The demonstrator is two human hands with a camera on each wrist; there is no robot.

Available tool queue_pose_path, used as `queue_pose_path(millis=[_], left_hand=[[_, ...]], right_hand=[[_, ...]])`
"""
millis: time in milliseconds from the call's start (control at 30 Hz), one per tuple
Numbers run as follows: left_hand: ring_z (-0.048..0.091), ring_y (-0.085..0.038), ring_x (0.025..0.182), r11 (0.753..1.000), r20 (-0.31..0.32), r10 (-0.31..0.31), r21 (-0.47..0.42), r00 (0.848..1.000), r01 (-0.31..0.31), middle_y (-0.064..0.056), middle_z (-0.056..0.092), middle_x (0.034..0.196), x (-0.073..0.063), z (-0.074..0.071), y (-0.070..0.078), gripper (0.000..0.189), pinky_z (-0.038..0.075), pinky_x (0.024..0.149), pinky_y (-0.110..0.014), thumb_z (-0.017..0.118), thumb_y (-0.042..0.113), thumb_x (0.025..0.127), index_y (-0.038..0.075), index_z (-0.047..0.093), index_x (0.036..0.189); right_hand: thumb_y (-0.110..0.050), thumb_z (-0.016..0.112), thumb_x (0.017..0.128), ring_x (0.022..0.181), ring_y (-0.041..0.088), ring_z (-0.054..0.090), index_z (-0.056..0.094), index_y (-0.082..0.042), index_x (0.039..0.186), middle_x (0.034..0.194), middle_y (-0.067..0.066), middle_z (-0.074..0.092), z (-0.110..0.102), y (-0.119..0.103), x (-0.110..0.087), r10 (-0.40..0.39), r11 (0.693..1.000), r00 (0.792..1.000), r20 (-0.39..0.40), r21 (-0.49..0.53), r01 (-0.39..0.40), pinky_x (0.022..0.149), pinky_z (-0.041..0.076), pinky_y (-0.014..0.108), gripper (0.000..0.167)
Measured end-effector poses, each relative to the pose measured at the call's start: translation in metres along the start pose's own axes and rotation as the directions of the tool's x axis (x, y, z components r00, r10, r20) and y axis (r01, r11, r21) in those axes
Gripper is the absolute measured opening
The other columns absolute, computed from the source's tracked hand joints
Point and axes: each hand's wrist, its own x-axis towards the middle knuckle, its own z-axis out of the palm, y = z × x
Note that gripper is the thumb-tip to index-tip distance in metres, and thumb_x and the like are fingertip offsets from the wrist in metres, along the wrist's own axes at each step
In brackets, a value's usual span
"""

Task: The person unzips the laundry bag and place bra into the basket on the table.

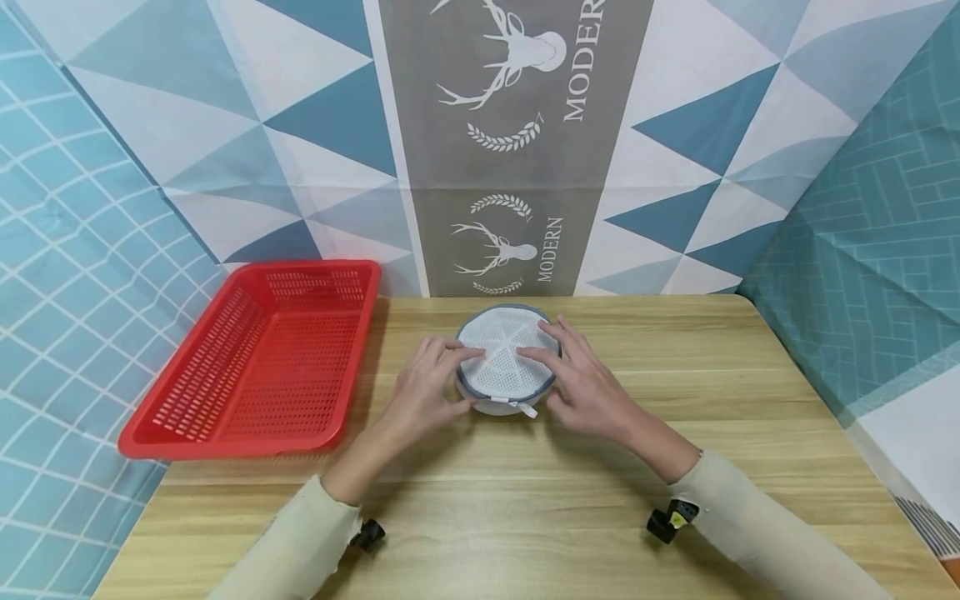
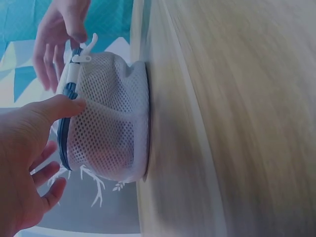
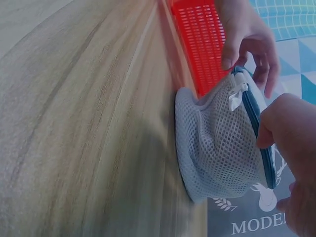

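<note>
A round white mesh laundry bag with a dark blue-grey zipped rim stands on the table, its mesh lid facing up. The white zipper pull hangs at the near side of the rim. My left hand is at the bag's left, thumb at the rim and fingers spread over the lid. On the opposite side is my right hand, its thumb by the rim and its fingers reaching over the lid. The left wrist view shows a faint reddish patch through the mesh; what it is I cannot tell.
A red plastic basket with slotted walls stands at the left of the wooden table. Behind the table hangs a patterned cloth with deer-head prints. Blue patterned cloth covers both sides.
</note>
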Motion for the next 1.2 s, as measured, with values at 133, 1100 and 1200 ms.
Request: queue_pose_path(millis=[133,1100,1200], left_hand=[[0.064,-0.033,0.133,1.0,-0.002,0.026,-0.006,1.0,-0.026,-0.014,0.07,0.146,-0.001,0.0,-0.005,0.074,0.062,0.106,-0.053,0.103,0.012,0.077,0.014,0.073,0.144],[0.051,-0.046,0.163,1.0,0.116,0.015,-0.004,0.993,-0.015,-0.013,0.059,0.171,0.002,0.005,-0.003,0.071,0.056,0.116,-0.072,0.096,0.011,0.087,0.017,0.069,0.152],[0.052,-0.045,0.162,1.0,0.119,0.009,-0.011,0.993,-0.007,-0.013,0.06,0.17,0.002,0.005,-0.003,0.069,0.055,0.116,-0.071,0.095,0.014,0.089,0.017,0.068,0.153]], right_hand=[[-0.006,0.075,0.079,0.166,0.062,0.035,0.067,-0.018,0.151,0.174,0.028,0.047,0.0,0.0,-0.002,-0.021,1.0,1.0,-0.012,0.011,0.021,0.118,0.049,0.08,0.074],[-0.03,0.104,0.077,0.152,0.053,0.059,0.074,-0.016,0.127,0.148,0.02,0.069,0.007,-0.014,-0.005,-0.177,0.976,0.983,-0.041,-0.132,0.17,0.121,0.054,0.068,0.06],[-0.032,0.105,0.077,0.153,0.05,0.06,0.075,-0.016,0.127,0.149,0.019,0.069,0.007,-0.015,-0.005,-0.174,0.976,0.984,-0.028,-0.14,0.169,0.122,0.054,0.066,0.06]])
